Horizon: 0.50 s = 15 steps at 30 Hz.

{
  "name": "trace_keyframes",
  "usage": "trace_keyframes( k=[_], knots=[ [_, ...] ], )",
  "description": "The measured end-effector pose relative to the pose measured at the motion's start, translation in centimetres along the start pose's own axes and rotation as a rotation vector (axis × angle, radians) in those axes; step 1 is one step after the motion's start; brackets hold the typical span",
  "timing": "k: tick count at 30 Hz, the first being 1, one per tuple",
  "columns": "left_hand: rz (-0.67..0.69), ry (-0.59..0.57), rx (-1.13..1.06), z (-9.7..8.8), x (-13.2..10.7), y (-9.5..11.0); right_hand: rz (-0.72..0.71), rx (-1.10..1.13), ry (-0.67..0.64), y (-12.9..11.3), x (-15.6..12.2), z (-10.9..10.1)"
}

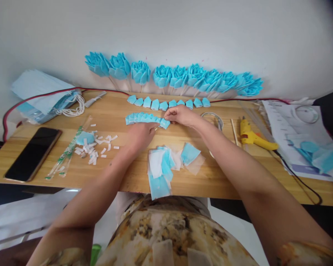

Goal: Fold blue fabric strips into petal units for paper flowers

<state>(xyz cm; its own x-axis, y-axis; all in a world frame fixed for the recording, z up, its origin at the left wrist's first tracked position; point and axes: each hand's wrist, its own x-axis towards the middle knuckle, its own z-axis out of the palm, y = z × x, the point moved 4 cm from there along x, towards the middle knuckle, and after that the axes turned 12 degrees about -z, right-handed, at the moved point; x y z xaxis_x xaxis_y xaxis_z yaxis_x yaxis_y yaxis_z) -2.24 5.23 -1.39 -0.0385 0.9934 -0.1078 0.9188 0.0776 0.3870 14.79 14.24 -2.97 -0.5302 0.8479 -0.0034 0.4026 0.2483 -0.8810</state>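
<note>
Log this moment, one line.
right hand: at right end of nearer blue-piece row | left hand: at row's near side | glue gun: on tabletop

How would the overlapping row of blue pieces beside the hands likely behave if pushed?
The row of blue pieces would probably slide easily, since the pieces look thin and light. Nudging one may shift its neighbours, as they overlap. Rolling seems unlikely, because they lie fairly flat on the table.

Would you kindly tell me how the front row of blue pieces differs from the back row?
The front row is bunched together; the back row is spread out. The front row is shorter; the back row is longer and nearer the wall. Both consist of small blue pieces.
</note>
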Motion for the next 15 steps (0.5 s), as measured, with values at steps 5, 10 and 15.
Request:
trace_keyframes(
  k=[5,10,15],
  knots=[
    [0.0,-0.008,0.034,0.4,0.2,0.1,-0.024,-0.02,-0.006,0.1,0.1,0.1],
    [0.011,-0.034,0.135,0.5,0.1,0.7,-0.027,-0.05,-0.006,0.1,0.1,0.2],
    [0.028,-0.033,0.227,0.6,0.2,1.3,-0.05,-0.121,0.016,0.0,0.0,-0.7]
  ],
)
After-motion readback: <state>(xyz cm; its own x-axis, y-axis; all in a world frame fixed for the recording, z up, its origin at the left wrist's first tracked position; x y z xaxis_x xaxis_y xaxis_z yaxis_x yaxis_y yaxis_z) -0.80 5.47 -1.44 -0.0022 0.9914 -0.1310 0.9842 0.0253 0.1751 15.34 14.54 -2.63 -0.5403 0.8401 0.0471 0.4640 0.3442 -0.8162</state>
